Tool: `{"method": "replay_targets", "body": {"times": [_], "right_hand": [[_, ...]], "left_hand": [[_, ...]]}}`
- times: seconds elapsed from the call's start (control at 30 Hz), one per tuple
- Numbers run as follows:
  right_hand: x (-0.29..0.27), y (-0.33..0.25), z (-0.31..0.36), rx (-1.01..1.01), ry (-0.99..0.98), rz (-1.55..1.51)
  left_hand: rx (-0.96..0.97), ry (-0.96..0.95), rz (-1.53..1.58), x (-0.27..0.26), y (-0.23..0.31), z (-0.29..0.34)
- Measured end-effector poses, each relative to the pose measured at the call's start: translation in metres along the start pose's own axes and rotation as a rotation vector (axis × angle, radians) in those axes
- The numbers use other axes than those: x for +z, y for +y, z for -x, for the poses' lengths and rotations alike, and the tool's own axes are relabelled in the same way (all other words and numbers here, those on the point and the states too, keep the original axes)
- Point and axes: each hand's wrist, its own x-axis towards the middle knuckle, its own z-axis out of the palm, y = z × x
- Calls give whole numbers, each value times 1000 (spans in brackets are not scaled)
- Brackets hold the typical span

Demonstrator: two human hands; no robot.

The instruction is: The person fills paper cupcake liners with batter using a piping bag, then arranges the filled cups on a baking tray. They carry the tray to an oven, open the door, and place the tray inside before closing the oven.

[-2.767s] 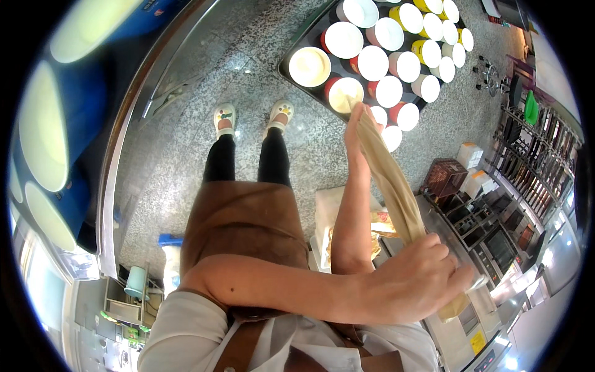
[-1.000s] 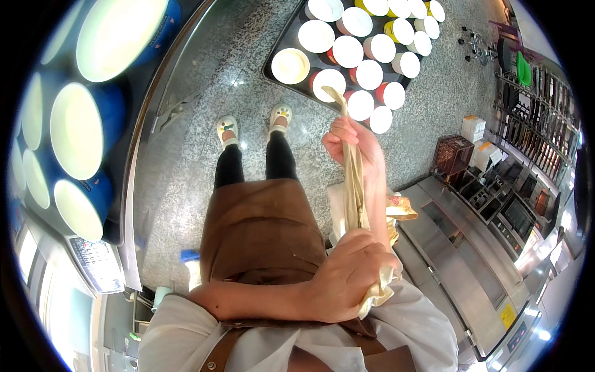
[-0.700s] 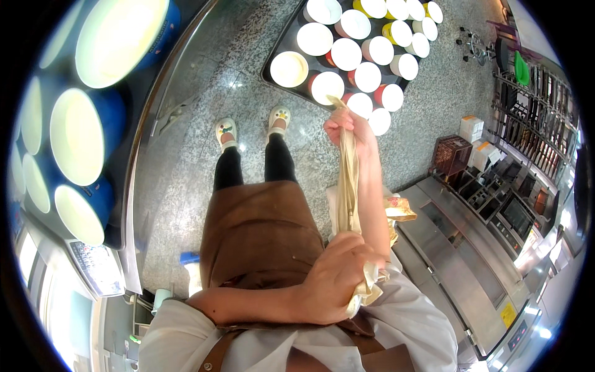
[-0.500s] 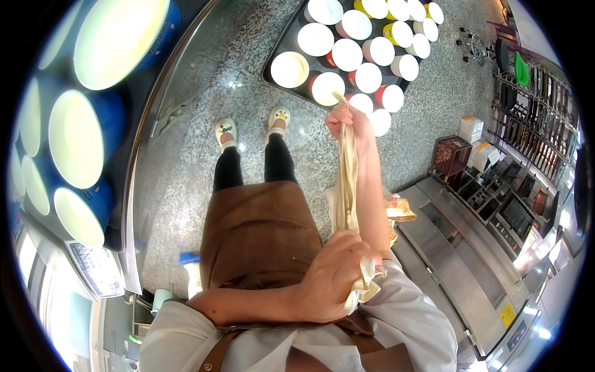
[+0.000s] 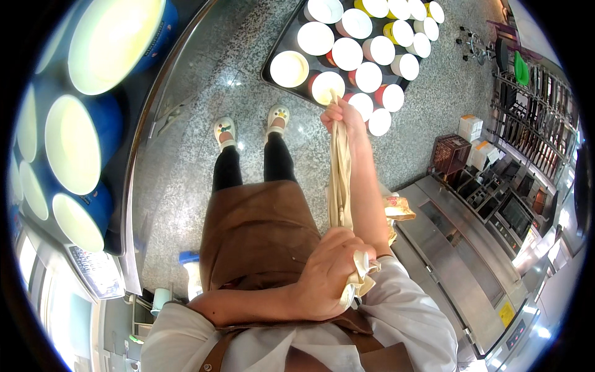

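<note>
1. My left hand [image 5: 328,270] is clenched around the gathered rear end of the bag [image 5: 340,180], close to my chest.
2. My right hand [image 5: 344,119] is curled round the bag just behind its tip.
3. The bag lies between both hands, its long axis running away from my body.
4. The tip overlaps the rim of the near cup [image 5: 325,84] on the tray [image 5: 286,42]; contact cannot be told.
5. My right hand is nearer that cup, which lies just beyond it, slightly left.
</note>
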Motion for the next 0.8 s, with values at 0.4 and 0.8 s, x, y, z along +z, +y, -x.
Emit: {"method": "replay_targets", "body": {"times": [0.4, 0.8], "right_hand": [[-11, 2, -14, -230, 154, 401], [-1, 3, -11, -363, 219, 468]], "left_hand": [[-70, -5, 23, -1, 2, -2], [-95, 48, 60, 0, -2, -2]]}}
